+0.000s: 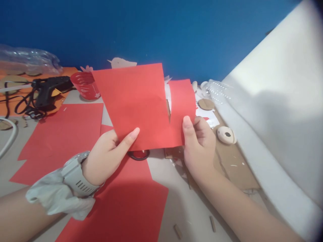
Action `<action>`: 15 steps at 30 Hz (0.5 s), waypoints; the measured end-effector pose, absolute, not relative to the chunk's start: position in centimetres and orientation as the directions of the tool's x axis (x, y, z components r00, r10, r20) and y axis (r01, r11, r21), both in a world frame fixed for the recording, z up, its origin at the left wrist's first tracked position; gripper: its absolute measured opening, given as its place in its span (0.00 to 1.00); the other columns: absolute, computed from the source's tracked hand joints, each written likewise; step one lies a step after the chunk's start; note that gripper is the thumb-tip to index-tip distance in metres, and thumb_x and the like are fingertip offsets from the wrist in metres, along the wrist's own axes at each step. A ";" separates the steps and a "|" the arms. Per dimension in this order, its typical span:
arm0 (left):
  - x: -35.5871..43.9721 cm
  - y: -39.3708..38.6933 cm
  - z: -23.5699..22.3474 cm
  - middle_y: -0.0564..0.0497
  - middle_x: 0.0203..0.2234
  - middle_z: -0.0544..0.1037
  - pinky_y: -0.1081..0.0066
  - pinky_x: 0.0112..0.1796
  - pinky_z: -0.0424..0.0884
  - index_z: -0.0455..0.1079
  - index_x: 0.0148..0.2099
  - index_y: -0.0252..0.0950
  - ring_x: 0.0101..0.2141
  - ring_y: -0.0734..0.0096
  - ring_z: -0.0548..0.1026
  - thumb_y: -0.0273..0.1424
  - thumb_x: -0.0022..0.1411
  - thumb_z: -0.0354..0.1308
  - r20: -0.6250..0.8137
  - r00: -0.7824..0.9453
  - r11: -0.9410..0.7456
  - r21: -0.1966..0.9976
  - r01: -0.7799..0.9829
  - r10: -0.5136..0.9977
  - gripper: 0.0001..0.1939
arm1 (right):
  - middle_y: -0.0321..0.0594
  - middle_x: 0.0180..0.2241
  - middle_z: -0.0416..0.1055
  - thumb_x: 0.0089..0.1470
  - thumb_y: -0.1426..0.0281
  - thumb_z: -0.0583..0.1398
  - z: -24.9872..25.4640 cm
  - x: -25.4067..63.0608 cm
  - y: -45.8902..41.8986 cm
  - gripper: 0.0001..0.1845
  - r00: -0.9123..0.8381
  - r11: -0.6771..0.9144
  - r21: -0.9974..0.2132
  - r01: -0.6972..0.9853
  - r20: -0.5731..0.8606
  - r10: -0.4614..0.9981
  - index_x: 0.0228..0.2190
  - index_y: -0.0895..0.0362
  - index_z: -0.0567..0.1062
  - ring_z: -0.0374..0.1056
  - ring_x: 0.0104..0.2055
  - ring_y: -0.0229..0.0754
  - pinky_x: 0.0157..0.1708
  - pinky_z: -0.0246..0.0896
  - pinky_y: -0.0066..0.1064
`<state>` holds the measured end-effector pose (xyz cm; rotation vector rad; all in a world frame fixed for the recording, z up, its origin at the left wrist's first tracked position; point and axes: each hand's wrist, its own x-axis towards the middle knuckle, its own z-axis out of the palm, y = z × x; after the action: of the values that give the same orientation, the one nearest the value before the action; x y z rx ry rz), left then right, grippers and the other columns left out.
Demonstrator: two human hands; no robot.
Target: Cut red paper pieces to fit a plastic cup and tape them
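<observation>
A sheet of red paper is held up in front of me. From its top edge a slit runs partway down, leaving a narrower strip on the right that bends slightly away. My left hand pinches the lower left part, thumb in front and fingers hidden behind. At the lower right edge, my right hand grips the strip between thumb and curled fingers. Just below the sheet shows a dark scissors handle, mostly covered. More red sheets lie on the table beneath my left arm.
A black glue gun with its cord lies at the left on orange material, near a clear plastic bottle. Behind the sheet stands a red cup. Brown cardboard, a white rounded object and small scraps are at the right.
</observation>
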<state>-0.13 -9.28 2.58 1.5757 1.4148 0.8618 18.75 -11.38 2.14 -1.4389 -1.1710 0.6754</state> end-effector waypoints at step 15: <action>0.1 -9.1 2.7 0.59 0.08 0.58 0.77 0.15 0.55 0.53 0.14 0.37 0.12 0.79 0.56 0.42 0.61 0.49 -0.008 0.173 -0.090 0.827 0.555 0.985 0.26 | 0.30 0.18 0.58 0.56 0.60 0.54 2.0 18.8 -11.5 0.15 0.366 0.138 -0.919 0.370 0.281 0.887 0.22 0.53 0.60 0.59 0.20 0.36 0.18 0.55 0.29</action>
<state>0.06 -9.12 2.68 1.7410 1.4688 0.7679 18.81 -11.55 1.95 -1.4502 -1.2108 0.5520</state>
